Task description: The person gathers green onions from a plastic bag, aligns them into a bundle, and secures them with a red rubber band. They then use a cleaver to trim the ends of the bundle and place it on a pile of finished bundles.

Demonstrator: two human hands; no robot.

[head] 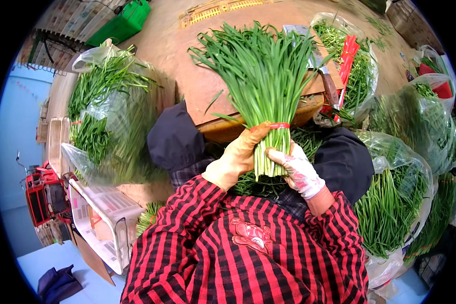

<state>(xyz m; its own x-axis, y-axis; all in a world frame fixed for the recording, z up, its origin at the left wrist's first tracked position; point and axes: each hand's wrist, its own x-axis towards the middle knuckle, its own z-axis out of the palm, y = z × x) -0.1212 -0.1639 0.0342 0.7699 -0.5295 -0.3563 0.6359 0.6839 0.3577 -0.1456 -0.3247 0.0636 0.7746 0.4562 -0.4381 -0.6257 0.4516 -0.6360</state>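
Both gloved hands hold one thick bunch of garlic chives (pixel 266 87), its green leaves fanned away from me over a brown board (pixel 205 95). A red tie (pixel 279 125) circles the pale stalks. My left hand (pixel 235 155), in a yellowish glove, grips the bunch at the tie, thumb across the front. Lower down, my right hand (pixel 298 167), in a white flower-patterned glove, clasps the stalk ends, with the thumb in front. Its other fingers are mostly hidden behind the stalks. A cleaver (pixel 330 85) with a wooden handle lies at the board's right edge.
Beside the cleaver, red tie strips (pixel 349 55) lie on an open bag of chive trimmings (pixel 359 76). Bagged chives stand left (pixel 117 125) and right (pixel 391 205). A white plastic crate (pixel 98 224) sits lower left, a green crate (pixel 121 22) farther off. Loose chives (pixel 258 186) cover my lap.
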